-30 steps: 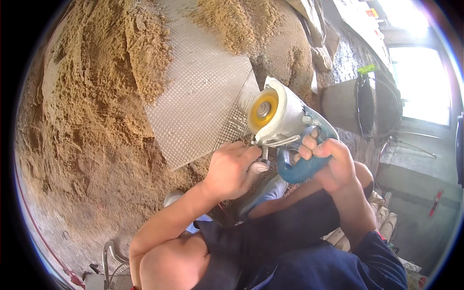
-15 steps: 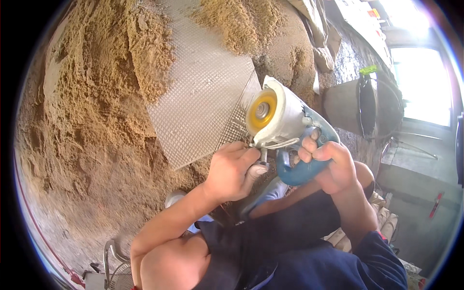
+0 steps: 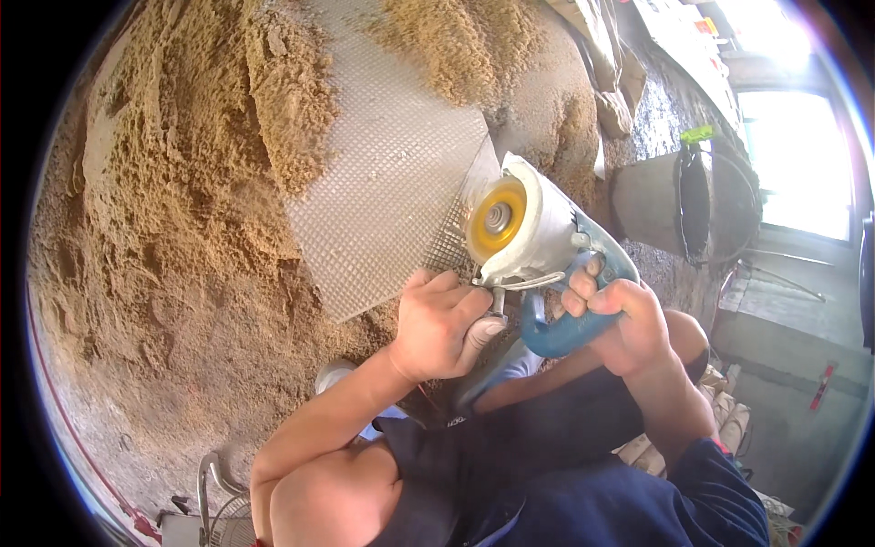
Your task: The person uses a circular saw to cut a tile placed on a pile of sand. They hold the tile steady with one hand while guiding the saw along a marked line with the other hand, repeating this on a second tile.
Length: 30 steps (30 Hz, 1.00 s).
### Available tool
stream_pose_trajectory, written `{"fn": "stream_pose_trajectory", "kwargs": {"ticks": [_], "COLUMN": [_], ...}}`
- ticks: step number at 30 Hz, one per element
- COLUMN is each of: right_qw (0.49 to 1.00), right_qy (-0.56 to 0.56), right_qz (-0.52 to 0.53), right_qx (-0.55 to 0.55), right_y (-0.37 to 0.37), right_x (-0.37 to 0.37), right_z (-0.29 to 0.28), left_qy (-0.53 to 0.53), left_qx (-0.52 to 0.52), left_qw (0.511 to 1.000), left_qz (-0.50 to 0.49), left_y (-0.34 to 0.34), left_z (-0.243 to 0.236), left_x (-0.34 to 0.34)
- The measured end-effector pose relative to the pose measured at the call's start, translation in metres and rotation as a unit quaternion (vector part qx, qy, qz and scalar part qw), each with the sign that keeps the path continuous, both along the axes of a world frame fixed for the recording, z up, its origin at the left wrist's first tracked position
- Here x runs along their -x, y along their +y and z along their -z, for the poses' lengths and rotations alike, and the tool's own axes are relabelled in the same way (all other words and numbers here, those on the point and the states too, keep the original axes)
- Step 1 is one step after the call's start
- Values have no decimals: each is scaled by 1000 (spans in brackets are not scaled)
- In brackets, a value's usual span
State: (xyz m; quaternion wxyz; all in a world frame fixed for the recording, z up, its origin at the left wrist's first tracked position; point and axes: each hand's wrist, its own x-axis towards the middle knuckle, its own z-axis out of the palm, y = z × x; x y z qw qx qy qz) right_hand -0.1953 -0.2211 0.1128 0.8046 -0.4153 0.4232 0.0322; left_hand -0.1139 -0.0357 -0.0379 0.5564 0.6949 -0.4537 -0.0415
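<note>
My right hand (image 3: 620,324) grips the blue handle of a hand-held cutter (image 3: 547,246) with a white guard and a yellow disc. My left hand (image 3: 442,324) pinches a small metal knob under the guard, its fingers curled round it. The tool hangs just off the right corner of a grey tile (image 3: 387,178) with a gridded back, which lies tilted against a heap of sand (image 3: 182,182). Both forearms come up from the lower edge over my dark blue shorts.
A grey cement-caked bucket (image 3: 679,205) stands right of the tool on a rough concrete floor. Sand covers the tile's upper end (image 3: 456,41). A wire frame (image 3: 214,488) lies at the lower left. A bright window (image 3: 802,164) is at the far right.
The cutter and both hands have barely shifted. My left fingers have closed more tightly round the knob under the guard.
</note>
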Motion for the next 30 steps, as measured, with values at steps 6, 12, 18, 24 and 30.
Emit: {"fn": "stream_pose_trajectory", "kwargs": {"ticks": [6, 12, 18, 24, 30], "right_qw": [1000, 1000, 1000, 1000, 1000], "right_qy": [-3, -24, -11, -3, -16], "right_qz": [14, -17, -12, -5, -1], "right_qx": [5, -6, -16, -3, -18], "right_y": [1, 4, 4, 4, 4], "right_x": [2, -13, -13, -7, -8], "right_z": [-6, 1, 1, 2, -3], "left_qy": [29, 19, 17, 14, 41], "left_qx": [37, 23, 30, 34, 53], "left_qw": [999, 999, 999, 999, 998], "left_qz": [17, -25, -15, 4, -5], "left_y": [-3, 7, 5, 7, 2], "left_z": [3, -1, 5, 6, 3], "left_x": [1, -11, -8, -9, -8]}}
